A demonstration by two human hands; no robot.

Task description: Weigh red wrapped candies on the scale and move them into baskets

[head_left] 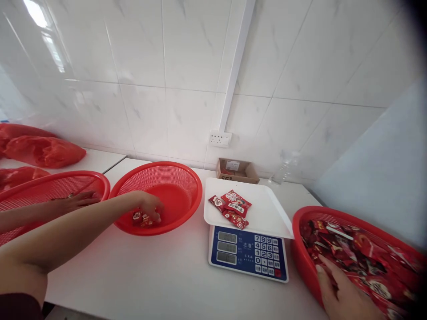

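Scale: 3 packets. Left of it: left hand in basket. Right: right hand at packet-filled basket. Finger closure: cannot tell.

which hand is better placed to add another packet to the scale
Likely the right hand: it is at the well-filled basket close beside the scale, with many packets within reach. The left hand is down inside the middle basket, near a few other packets.
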